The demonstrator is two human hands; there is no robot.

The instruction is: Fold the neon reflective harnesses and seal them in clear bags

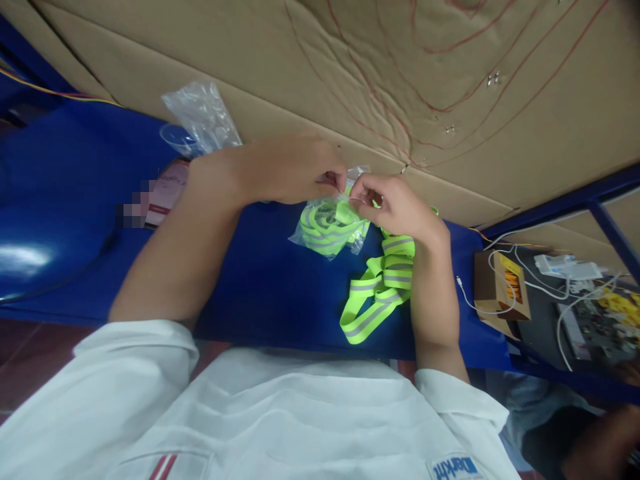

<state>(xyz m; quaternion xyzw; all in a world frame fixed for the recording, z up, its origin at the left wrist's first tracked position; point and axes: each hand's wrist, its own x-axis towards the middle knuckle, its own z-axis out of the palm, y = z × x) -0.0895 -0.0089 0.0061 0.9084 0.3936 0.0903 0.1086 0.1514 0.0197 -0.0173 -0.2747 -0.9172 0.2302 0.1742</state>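
A clear plastic bag (327, 230) with a coiled neon-green reflective strap inside lies on the blue table, under my hands. My left hand (305, 167) is closed, thumb and fingers pinching the bag's upper edge. Close beside it on the right, my right hand (387, 203) pinches the same top part of the bag, where a thin pale line shows between the fingertips. Another neon-green strap with a grey stripe (370, 303) lies loosely folded on the table, partly hidden by my right forearm.
Crumpled clear bags (203, 117) and a round clear container (175, 138) stand at the back left, near a phone-like object (167, 193). Cardboard (280, 120) borders the back. A small box (493, 287), white cables and a person's arm are on the right.
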